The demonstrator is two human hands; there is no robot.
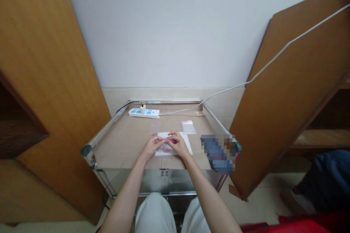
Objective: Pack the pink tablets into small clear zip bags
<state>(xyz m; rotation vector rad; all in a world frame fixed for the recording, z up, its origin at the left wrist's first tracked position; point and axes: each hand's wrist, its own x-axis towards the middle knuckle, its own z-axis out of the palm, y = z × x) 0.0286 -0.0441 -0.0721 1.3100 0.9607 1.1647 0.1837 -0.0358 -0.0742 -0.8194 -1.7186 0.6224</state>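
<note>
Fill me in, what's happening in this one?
A person's left hand and right hand meet over a white sheet on a tabletop, fingers close together at some pink material, too small to identify. Beyond the sheet lie a clear packet and, farther back, a white power strip with a plug in it.
</note>
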